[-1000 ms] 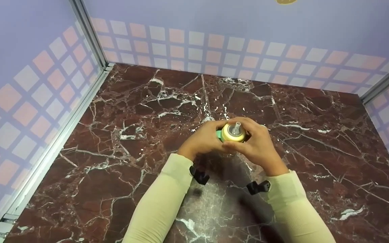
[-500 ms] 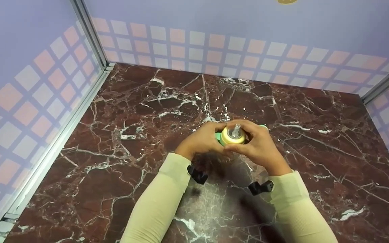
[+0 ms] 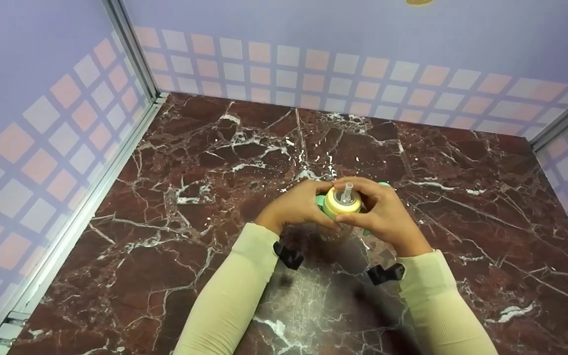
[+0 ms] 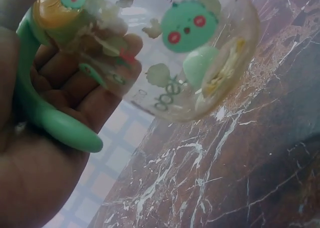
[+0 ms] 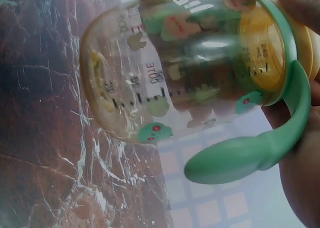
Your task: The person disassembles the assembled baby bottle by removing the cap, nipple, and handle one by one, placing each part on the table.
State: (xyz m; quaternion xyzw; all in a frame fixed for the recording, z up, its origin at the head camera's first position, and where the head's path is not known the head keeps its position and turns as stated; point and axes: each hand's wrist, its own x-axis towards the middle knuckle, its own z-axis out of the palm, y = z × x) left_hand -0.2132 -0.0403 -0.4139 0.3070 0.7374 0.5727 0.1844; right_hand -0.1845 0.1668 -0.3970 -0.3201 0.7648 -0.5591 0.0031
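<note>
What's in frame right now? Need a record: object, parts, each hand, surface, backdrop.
object: transparent rounded bottle printed with green cartoon faces
parts: round yellow collar, clear upward-pointing spout, curved green handles
left hand: holds the bottle's side at one handle
right hand: grips the yellow collar
surface: dark-red, white-veined marble-look tabletop
backdrop: lavender wall with pink and white squares

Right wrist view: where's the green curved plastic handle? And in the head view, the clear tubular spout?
Green curved plastic handle (image 5: 230, 159), right wrist view, on its rounded grip.
Clear tubular spout (image 3: 347, 193), head view, on its tube.
</note>
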